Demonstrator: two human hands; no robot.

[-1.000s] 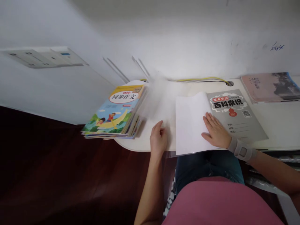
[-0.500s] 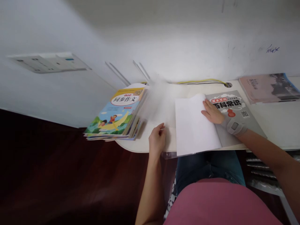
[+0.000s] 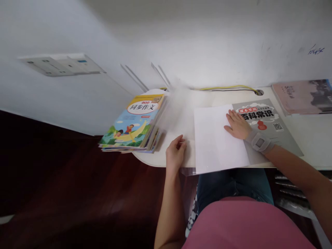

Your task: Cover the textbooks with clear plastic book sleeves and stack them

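Note:
My right hand (image 3: 238,125), with a grey band on its wrist, lies flat with fingers apart on a white page (image 3: 220,140), near its right edge. That page lies beside the grey cover of a book (image 3: 281,143) with Chinese lettering and a red emblem. My left hand (image 3: 175,152) rests on its side at the table's front edge, fingers loosely curled and a gap showing inside them; I see nothing held. Clear plastic film (image 3: 188,171) sticks out past the edge beside it. A whitish, see-through blurred sheet (image 3: 176,107) stands up behind the left hand.
A stack of books (image 3: 135,121) with a colourful top cover stands at the left end of the white table (image 3: 150,160). A pinkish book (image 3: 302,97) lies at the back right. A yellow cable (image 3: 228,87) runs along the wall to a hole. Sockets (image 3: 61,65) sit on the left wall.
The view has shifted slightly, so the table things appear a little further right. The white page lies flatter under my right hand. My left hand has hardly moved.

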